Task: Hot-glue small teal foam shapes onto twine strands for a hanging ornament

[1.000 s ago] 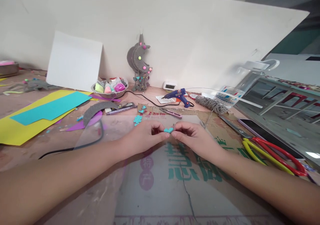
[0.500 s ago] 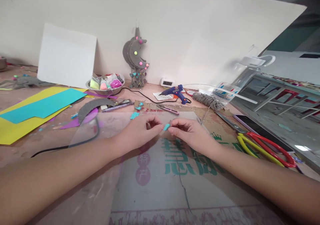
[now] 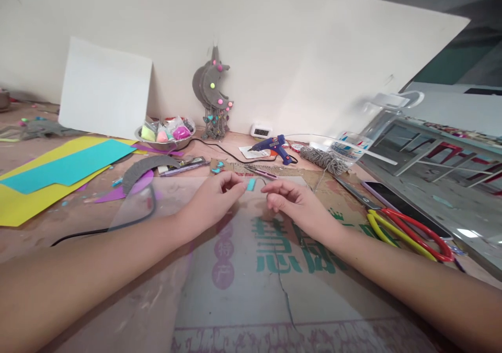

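Near the centre of the frame, the left hand [image 3: 219, 196] has its thumb and forefinger closed on a small turquoise piece [image 3: 250, 184] at their tips. The right hand [image 3: 300, 201], just right of centre, is curled with its grip slightly parted. A thin grey strand [image 3: 259, 179] arches from the turquoise piece towards its forefinger; whether it touches that finger I cannot tell. Both hands are above a clear sheet [image 3: 157, 300] that overlies printed cardboard [image 3: 329, 188] on the table [image 3: 74, 217].

Small turquoise cutouts [image 3: 217, 167] lie just beyond the left hand. Behind the hands, right of centre, are a blue glue gun [image 3: 276, 146] and a bundle of grey cord [image 3: 323, 159]. At the right of the frame, scissors [image 3: 366, 202] with red and yellow handles lie beside a phone [image 3: 403, 205]. At the left, a turquoise sheet [image 3: 70, 164] rests on a yellow sheet [image 3: 23, 212]; a grey crescent ornament [image 3: 207, 89] hangs against the wall at upper centre.
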{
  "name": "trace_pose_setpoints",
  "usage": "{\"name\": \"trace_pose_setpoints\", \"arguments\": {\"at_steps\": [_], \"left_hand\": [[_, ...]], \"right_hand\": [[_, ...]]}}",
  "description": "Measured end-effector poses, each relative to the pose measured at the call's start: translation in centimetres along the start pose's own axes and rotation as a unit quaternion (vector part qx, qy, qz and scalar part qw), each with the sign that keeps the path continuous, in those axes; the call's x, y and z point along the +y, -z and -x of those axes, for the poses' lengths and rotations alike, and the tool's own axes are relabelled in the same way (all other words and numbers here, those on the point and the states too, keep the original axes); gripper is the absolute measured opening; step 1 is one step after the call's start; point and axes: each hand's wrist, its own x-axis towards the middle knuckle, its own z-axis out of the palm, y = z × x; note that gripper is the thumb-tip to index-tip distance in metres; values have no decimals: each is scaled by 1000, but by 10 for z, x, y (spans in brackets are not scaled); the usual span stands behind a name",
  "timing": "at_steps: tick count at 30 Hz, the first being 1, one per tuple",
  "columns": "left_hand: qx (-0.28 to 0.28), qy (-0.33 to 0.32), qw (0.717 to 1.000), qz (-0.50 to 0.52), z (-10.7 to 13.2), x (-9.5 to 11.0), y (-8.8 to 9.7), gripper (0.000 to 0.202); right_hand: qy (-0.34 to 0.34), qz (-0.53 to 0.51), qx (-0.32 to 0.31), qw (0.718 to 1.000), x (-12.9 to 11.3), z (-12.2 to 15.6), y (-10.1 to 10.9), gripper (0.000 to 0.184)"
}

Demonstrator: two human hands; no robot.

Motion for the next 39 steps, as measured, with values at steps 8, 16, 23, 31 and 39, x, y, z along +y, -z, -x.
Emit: {"name": "trace_pose_setpoints", "arguments": {"at_steps": [8,16,23,31,39], "left_hand": [[-4,3,1000,9,0,-4,0,28],[-35,-37,995,-90,6,9,0,21],[-18,-71,989,-129,7,5,-3,21],[-14,-95,983,-155,9,5,-6,21],[-17,-104,982,-158,9,5,-7,21]], "right_hand": [[44,-18,10,999,0,5,0,13],[26,66,-18,997,-3,4,-3,27],[-20,21,4,1000,-10,4,-9,16],[-16,16,-15,1000,-11,3,-12,14],[-15,27,-15,999,-10,4,-13,14]]}}
